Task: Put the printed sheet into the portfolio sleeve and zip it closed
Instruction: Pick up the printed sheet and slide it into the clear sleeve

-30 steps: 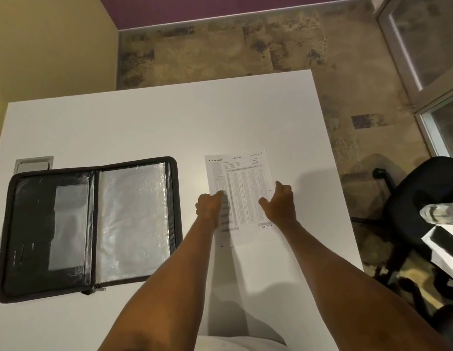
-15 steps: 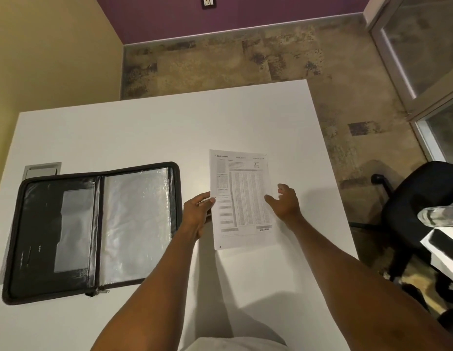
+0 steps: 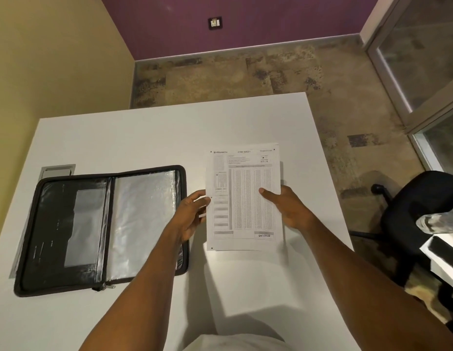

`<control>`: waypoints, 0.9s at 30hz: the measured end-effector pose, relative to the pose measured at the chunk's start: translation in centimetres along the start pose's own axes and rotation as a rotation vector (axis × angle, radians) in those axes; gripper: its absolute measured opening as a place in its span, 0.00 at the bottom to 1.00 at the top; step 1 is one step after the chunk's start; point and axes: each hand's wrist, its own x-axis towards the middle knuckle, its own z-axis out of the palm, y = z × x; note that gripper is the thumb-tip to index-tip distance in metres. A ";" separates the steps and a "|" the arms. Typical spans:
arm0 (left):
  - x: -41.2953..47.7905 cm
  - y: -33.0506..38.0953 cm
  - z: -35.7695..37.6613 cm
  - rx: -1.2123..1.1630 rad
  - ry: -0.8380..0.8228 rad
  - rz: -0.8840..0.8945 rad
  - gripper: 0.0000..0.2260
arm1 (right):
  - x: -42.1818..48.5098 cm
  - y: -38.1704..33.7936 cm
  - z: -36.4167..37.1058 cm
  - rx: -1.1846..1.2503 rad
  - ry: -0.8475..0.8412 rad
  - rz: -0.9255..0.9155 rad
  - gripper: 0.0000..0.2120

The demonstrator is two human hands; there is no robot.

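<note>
Above the surface [image 3: 144, 133], the left hand [image 3: 190, 216] and right hand [image 3: 288, 209] pinch the sheet [image 3: 244, 198] at its side edges, the proper hold for paper judged light, limp and crease-prone.

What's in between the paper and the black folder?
The left hand, holding the printed sheet by its edge beside the open portfolio, as the head view shows.
</note>
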 end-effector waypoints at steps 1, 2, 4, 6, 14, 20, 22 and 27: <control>-0.1 0.4 0.3 0.007 -0.012 0.000 0.07 | -0.3 -0.1 0.2 -0.023 -0.002 -0.014 0.18; 0.0 0.8 0.5 0.011 -0.029 0.007 0.07 | -0.6 -0.3 0.4 -0.050 -0.006 -0.029 0.18; 0.1 1.4 1.2 0.003 -0.084 0.041 0.17 | -1.3 -0.6 0.9 -0.103 -0.006 -0.072 0.18; 0.0 1.8 2.0 0.031 -0.112 0.092 0.24 | -2.0 -0.8 1.6 -0.159 0.030 -0.140 0.18; -1.5 0.6 4.4 0.174 0.035 0.326 0.12 | -3.4 0.5 2.5 -0.241 0.269 -0.226 0.17; -2.6 -1.8 4.5 0.167 0.057 0.305 0.11 | -4.4 2.7 1.9 -0.150 0.254 -0.168 0.15; -2.7 -2.6 4.4 0.156 0.069 0.278 0.12 | -4.6 3.4 1.7 -0.104 0.232 -0.148 0.13; -2.7 -3.5 4.6 0.143 0.079 0.251 0.15 | -4.8 4.2 1.8 -0.060 0.221 -0.112 0.13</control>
